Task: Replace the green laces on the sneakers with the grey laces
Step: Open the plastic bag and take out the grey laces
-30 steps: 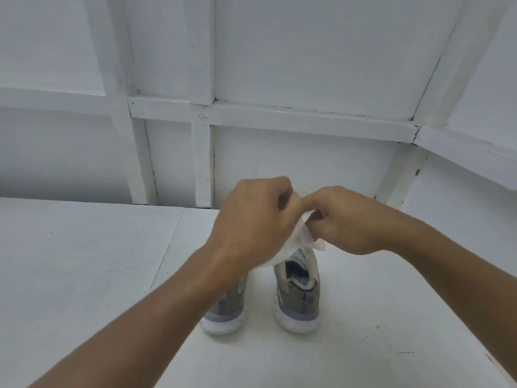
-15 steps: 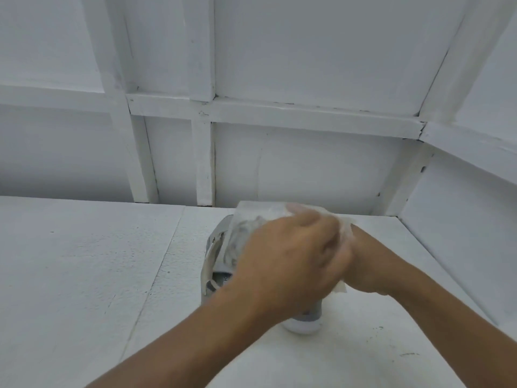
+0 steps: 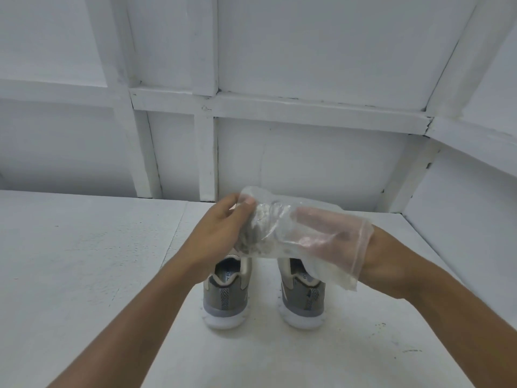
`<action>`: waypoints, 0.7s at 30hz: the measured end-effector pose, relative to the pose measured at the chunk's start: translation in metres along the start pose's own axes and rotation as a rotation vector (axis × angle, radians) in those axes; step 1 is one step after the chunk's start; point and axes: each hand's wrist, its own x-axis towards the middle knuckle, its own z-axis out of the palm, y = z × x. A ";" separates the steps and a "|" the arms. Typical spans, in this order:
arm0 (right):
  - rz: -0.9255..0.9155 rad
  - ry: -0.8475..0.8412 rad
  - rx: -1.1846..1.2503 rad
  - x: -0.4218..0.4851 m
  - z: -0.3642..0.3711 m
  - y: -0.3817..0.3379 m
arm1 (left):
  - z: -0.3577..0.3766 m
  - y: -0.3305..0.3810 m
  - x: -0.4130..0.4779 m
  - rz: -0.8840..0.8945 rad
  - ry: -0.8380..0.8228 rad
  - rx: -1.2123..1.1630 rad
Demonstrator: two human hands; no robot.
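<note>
At frame centre a crumpled clear plastic bag [image 3: 335, 264] is gripped at its left end by the left hand [image 3: 221, 228], where bundled grey laces [image 3: 260, 228] are contained. The right hand [image 3: 319, 222] is sunk into the bag's mouth; its grasp cannot be told. Below, grey mesh sneakers [image 3: 226, 298], white-soled, are stood on the table [image 3: 84, 275]; only "FO" is legible inside.
</note>
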 end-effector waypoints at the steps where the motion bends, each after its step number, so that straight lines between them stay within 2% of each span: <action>1: 0.016 -0.021 0.036 0.001 -0.002 0.001 | 0.000 0.004 -0.003 0.013 -0.009 -0.008; 3: 0.049 -0.087 0.151 0.001 -0.006 -0.001 | -0.001 0.008 -0.006 0.049 -0.030 -0.007; 5: 0.032 -0.105 0.122 0.002 -0.008 -0.006 | 0.000 0.012 -0.009 0.106 -0.091 -0.004; 8: 0.023 0.056 -0.042 0.008 -0.005 -0.015 | 0.005 0.013 -0.014 0.153 -0.167 0.006; 11: 0.106 0.137 -0.199 0.013 0.002 -0.023 | 0.012 0.013 -0.017 0.184 -0.141 0.014; 17: 0.017 0.114 -0.208 0.008 0.008 -0.025 | 0.019 0.015 -0.014 0.223 -0.081 0.131; 21: 0.045 0.003 -0.078 0.007 0.007 -0.020 | 0.022 0.017 -0.015 0.239 -0.103 0.134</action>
